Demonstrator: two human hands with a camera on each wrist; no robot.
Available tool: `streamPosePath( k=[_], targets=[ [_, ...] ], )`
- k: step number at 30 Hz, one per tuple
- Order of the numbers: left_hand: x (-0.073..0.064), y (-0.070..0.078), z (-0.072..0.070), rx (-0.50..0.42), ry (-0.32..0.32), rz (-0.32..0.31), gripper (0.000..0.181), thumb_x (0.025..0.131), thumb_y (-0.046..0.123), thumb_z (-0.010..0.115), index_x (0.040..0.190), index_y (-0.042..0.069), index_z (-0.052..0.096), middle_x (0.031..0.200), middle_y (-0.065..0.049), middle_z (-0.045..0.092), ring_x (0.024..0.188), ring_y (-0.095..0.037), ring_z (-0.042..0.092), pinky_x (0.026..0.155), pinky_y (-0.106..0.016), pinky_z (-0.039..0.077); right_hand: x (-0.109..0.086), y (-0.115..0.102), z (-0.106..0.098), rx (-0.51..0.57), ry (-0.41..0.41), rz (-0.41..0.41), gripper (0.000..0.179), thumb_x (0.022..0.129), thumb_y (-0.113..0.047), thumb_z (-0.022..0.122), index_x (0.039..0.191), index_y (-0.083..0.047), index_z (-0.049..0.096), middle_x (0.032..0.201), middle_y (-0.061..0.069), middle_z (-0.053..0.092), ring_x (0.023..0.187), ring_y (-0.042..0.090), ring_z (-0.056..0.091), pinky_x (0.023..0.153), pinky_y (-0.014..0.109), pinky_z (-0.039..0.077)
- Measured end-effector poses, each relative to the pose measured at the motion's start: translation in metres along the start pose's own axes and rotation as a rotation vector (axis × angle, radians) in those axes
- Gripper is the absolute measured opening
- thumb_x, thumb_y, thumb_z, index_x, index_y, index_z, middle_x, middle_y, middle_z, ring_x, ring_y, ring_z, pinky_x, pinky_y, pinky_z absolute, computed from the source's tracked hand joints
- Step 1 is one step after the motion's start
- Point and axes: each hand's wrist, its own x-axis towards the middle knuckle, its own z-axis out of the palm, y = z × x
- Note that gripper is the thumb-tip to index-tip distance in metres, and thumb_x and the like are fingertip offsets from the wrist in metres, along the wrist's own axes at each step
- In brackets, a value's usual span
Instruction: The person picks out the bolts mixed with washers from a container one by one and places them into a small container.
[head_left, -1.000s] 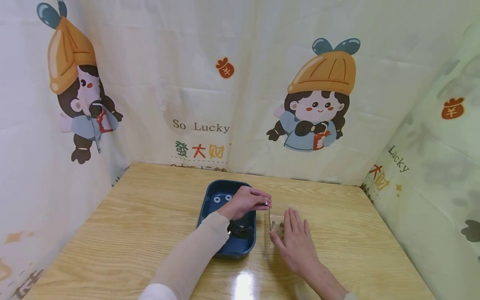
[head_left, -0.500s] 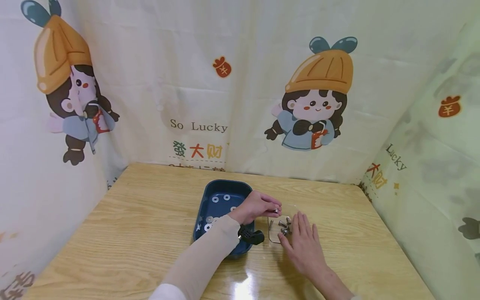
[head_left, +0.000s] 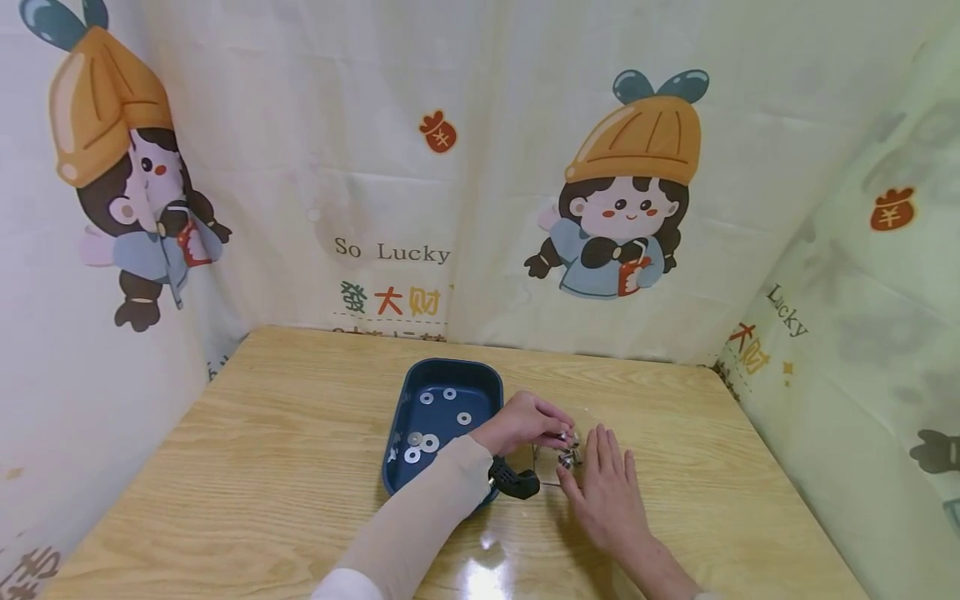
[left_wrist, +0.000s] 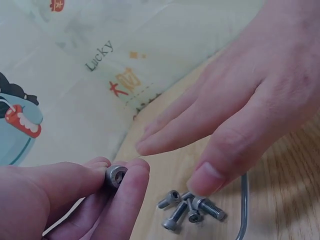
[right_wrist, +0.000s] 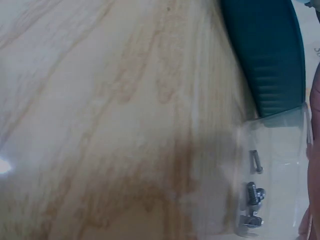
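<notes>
My left hand (head_left: 525, 423) pinches a metal socket-head bolt (left_wrist: 116, 176) between thumb and fingers, with the hex recess showing. It is held above a clear plastic box (right_wrist: 280, 150), low over several similar bolts (left_wrist: 192, 210) lying inside. In the right wrist view, one smaller bolt (right_wrist: 257, 162) lies apart from the cluster. My right hand (head_left: 611, 492) lies along the right side of the box with its fingers straight, seemingly steadying it. Its palm side shows only as a strip at the edge of the right wrist view.
Left of the clear box stands a dark blue tray (head_left: 388, 450) holding several flat washers (head_left: 429, 442). A black wrist-camera mount (head_left: 517, 481) juts from the left wrist over the tray's right edge. The wooden table (head_left: 285, 450) meets printed curtains at the back.
My left hand has moved right and slightly nearer, from the tray's right edge to over the clear box, still pinching the bolt. My right hand has stayed by the box. The head view has shifted slightly.
</notes>
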Motion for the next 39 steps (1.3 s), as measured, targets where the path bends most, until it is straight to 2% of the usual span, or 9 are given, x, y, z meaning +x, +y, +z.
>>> streamPosePath(
  k=[5, 9, 17, 22, 30, 35, 39],
  targets=[
    [0.001, -0.001, 0.002, -0.006, 0.002, -0.001, 0.013, 0.082, 0.003, 0.061, 0.091, 0.003, 0.07, 0.093, -0.018, 0.068, 0.078, -0.023, 0.068, 0.07, -0.031, 0.057, 0.0, -0.001, 0.001, -0.001, 0.012, -0.003, 0.078, 0.09, -0.052, 0.037, 0.139, 0.006, 0.02, 0.147, 0.022, 0.016, 0.136, 0.036, 0.013, 0.108, 0.059, 0.013],
    [0.002, -0.001, 0.002, 0.014, 0.035, -0.018, 0.013, 0.081, 0.003, 0.061, 0.091, 0.004, 0.07, 0.09, -0.016, 0.068, 0.079, -0.024, 0.068, 0.068, -0.031, 0.057, 0.002, -0.001, 0.003, -0.008, 0.012, -0.003, 0.077, 0.091, -0.053, 0.036, 0.139, 0.005, 0.02, 0.147, 0.022, 0.016, 0.137, 0.036, 0.013, 0.108, 0.058, 0.012],
    [0.002, -0.002, 0.003, 0.112, 0.067, -0.053, 0.015, 0.084, 0.002, 0.058, 0.094, 0.003, 0.069, 0.09, -0.016, 0.068, 0.077, -0.022, 0.068, 0.077, -0.035, 0.055, 0.004, -0.003, 0.01, -0.011, 0.055, -0.024, 0.075, 0.091, -0.049, 0.039, 0.138, 0.007, 0.023, 0.146, 0.023, 0.02, 0.135, 0.037, 0.017, 0.107, 0.058, 0.014],
    [0.002, -0.001, 0.003, 0.15, 0.061, -0.06, 0.02, 0.084, -0.001, 0.055, 0.101, 0.0, 0.066, 0.09, -0.016, 0.067, 0.076, -0.02, 0.067, 0.08, -0.036, 0.054, 0.006, -0.003, 0.01, -0.011, 0.042, -0.018, 0.076, 0.091, -0.05, 0.038, 0.138, 0.006, 0.021, 0.147, 0.022, 0.018, 0.136, 0.036, 0.016, 0.108, 0.058, 0.013],
    [0.002, 0.003, 0.0, 0.145, 0.049, -0.039, 0.016, 0.085, 0.002, 0.056, 0.097, 0.002, 0.067, 0.089, -0.014, 0.067, 0.079, -0.02, 0.067, 0.08, -0.036, 0.054, 0.008, -0.001, 0.009, -0.004, 0.02, -0.009, 0.075, 0.091, -0.051, 0.036, 0.139, 0.005, 0.02, 0.147, 0.021, 0.016, 0.137, 0.035, 0.013, 0.108, 0.058, 0.012],
    [0.0, 0.005, -0.005, 0.104, 0.019, -0.033, 0.017, 0.085, 0.003, 0.056, 0.099, 0.002, 0.066, 0.094, -0.017, 0.067, 0.084, -0.025, 0.067, 0.081, -0.036, 0.053, 0.009, 0.002, 0.009, 0.004, 0.009, 0.001, 0.077, 0.091, -0.051, 0.036, 0.14, 0.005, 0.017, 0.148, 0.021, 0.013, 0.137, 0.035, 0.012, 0.108, 0.057, 0.012],
    [-0.004, 0.006, -0.008, 0.067, -0.012, -0.002, 0.02, 0.087, 0.004, 0.054, 0.104, 0.0, 0.063, 0.096, -0.015, 0.067, 0.092, -0.026, 0.065, 0.082, -0.035, 0.053, 0.008, 0.005, 0.008, 0.016, 0.007, 0.009, 0.078, 0.09, -0.051, 0.038, 0.14, 0.005, 0.016, 0.148, 0.021, 0.013, 0.137, 0.036, 0.012, 0.108, 0.058, 0.011]
  ],
)
